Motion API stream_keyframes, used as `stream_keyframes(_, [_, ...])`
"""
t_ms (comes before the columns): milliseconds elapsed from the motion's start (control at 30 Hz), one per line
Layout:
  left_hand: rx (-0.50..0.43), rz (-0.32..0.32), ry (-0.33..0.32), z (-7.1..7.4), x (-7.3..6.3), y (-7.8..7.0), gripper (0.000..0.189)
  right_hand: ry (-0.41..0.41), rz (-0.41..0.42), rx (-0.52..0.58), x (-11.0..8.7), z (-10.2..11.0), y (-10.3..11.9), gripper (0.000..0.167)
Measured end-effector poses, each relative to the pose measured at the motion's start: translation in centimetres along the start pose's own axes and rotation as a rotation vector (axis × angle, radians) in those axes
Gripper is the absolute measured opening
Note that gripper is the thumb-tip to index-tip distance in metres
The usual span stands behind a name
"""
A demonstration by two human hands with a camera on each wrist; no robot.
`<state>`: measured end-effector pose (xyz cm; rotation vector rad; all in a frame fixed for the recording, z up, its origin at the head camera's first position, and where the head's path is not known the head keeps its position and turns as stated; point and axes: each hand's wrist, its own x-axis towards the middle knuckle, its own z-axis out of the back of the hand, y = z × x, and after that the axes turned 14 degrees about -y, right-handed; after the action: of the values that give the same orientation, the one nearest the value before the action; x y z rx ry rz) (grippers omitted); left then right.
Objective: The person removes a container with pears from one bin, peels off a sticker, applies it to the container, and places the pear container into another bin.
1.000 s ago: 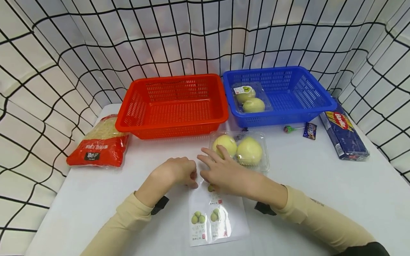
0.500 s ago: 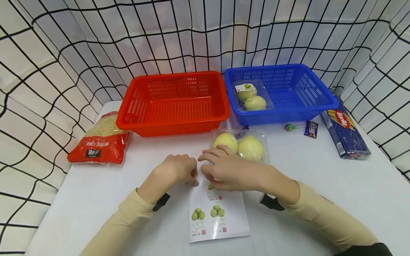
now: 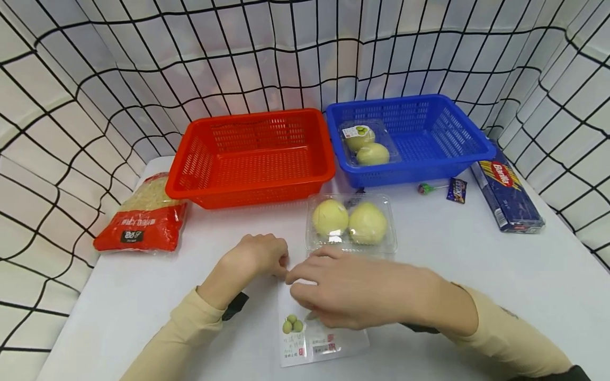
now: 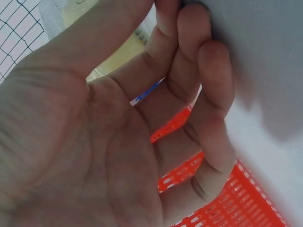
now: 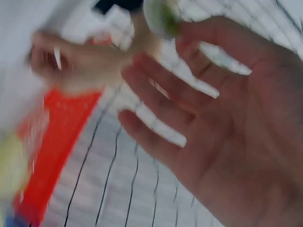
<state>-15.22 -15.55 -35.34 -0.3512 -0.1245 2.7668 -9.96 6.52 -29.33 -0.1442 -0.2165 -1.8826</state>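
My left hand (image 3: 257,256) is at the top left corner of a label sheet (image 3: 297,352) printed with green fruit, its fingers curled and the corner pinched. In the left wrist view the tips of the left fingers (image 4: 213,56) meet the white surface. My right hand (image 3: 357,288) is over the sheet's upper part and hides it. At its thumb tip the right wrist view has a small white and green label (image 5: 162,19), blurred, pinched by the fingers. Just beyond the hands stands a clear plastic box (image 3: 392,241) with two pale yellow-green round fruits (image 3: 368,223).
At the back are a red basket (image 3: 252,198) and a blue basket (image 3: 424,172), the latter holding a labelled fruit box (image 3: 373,153). A red food bag (image 3: 143,227) lies left. To the right are a lollipop (image 3: 424,189), a small packet (image 3: 457,190) and a blue Barilla box (image 3: 510,196).
My right hand has come back toward me and lifted off the sheet's top, with a label now at its thumb tip. The left hand stays at the corner.
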Motion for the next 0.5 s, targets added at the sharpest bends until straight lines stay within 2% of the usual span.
stream_keyframes(133, [0.002,-0.014,-0.004,0.2,0.1,-0.2,0.018,-0.001,-0.194,0.240,-1.4,1.8,-4.7,0.009])
stream_keyframes(200, [0.008,-0.015,-0.027,0.5,-0.2,-0.4,0.023,-0.020,-0.304,0.284,-2.2,2.0,-7.6,0.008])
stream_keyframes(267, [0.025,-0.024,-0.090,1.0,-0.6,-0.5,0.027,-0.031,-0.380,0.298,-2.6,1.7,-10.1,0.005])
stream_keyframes(367, [0.060,-0.067,-0.289,1.6,-1.3,-0.8,0.030,-0.015,-0.446,0.339,-3.0,1.0,-12.5,0.004])
stream_keyframes(433, [0.091,-0.122,-0.452,1.9,-1.7,-1.2,0.026,-0.001,-0.443,0.371,-3.0,0.7,-13.3,0.005])
stream_keyframes(500, [0.109,-0.184,-0.577,2.0,-1.8,-1.6,0.021,0.009,-0.433,0.386,-3.0,0.5,-13.6,0.004])
